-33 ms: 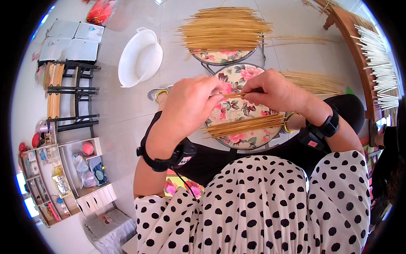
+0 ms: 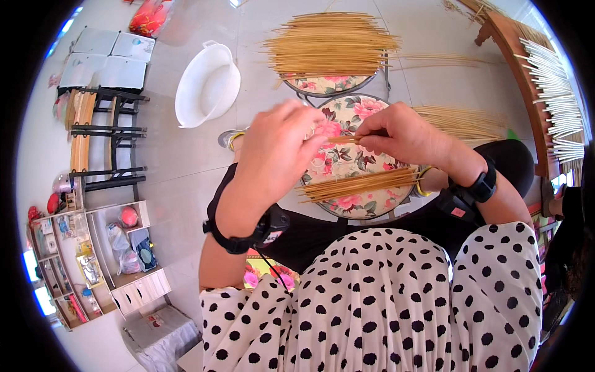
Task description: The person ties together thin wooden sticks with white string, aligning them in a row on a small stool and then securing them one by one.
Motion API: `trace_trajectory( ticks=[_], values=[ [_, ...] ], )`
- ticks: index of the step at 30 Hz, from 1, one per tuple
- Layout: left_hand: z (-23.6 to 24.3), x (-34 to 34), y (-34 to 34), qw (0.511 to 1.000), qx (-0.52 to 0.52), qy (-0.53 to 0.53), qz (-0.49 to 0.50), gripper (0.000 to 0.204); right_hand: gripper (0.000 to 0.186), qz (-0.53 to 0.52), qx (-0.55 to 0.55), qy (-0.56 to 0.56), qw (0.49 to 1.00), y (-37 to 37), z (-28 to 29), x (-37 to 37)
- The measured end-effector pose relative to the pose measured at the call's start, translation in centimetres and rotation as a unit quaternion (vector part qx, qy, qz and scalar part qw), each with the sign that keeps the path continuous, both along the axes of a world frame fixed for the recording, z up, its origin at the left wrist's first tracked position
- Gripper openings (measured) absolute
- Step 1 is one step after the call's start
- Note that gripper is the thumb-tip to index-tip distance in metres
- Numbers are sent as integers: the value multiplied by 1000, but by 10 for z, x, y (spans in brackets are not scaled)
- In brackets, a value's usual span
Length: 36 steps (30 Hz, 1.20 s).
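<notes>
Head view: pinching one thin bunch of sticks with the right hand, above one flowered stool. Near the bunch's left end, the left hand, blurred: cannot tell its grip. Across the stool, one larger bundle; beyond, one pile.

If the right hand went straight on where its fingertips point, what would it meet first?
Probably the left hand, just beyond the thin brown sticks that the right hand pinches; depth between the two is hard to judge.
</notes>
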State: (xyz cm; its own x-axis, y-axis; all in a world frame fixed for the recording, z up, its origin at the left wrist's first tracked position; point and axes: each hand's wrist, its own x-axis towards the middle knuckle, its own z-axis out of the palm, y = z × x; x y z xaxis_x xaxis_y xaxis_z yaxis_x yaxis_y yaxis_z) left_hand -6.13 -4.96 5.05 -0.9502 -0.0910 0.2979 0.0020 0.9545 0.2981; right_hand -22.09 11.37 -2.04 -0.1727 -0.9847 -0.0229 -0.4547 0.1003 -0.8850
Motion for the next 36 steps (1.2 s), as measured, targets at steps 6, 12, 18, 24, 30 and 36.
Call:
trace_trajectory(
  ticks=[6, 12, 18, 24, 30, 36],
  values=[
    [-17, 53, 23, 955, 259, 63, 128, 12, 16, -77, 50, -205, 974, 12, 6, 10],
    [-49, 41, 44, 772, 614, 58, 150, 22, 16, -71, 46, -352, 932, 9, 2, 41],
    [-59, 41, 44, 768, 621, 86, 129, 19, 16, -76, 39, -368, 926, 9, -15, 59],
    [-70, 50, 40, 786, 599, 64, 140, 17, 19, -49, 40, -310, 949, 10, -16, 65],
    [-60, 55, 43, 768, 614, 112, 145, 18, 17, -121, -3, -353, 928, 10, -3, 76],
    [-64, 62, 41, 763, 617, 165, 98, 16, 15, -144, -69, -263, 951, 14, -10, 81]
  ],
)
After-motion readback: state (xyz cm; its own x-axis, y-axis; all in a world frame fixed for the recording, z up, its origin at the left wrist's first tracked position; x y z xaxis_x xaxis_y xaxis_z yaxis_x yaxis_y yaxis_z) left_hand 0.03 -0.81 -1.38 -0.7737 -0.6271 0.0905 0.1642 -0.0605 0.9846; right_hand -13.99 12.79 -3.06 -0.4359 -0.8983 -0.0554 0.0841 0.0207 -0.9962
